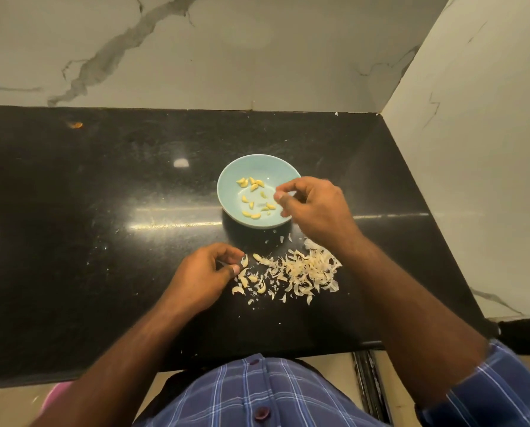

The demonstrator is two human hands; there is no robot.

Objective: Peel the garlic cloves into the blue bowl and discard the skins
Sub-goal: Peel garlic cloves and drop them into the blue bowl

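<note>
Here: black counter (103,211) | marble wall (226,50) | blue bowl (229,192)

You stand at a black, speckled stone bench (103,241) that shines with streaks of reflected light. A small orange spot (76,124) marks its far left. Behind it rises a pale marble wall (226,50) with grey veins, meeting a second marble wall (473,149) on your right. Your blue checked shirt (257,392) with dark red buttons (262,412) fills the bottom edge.
</note>
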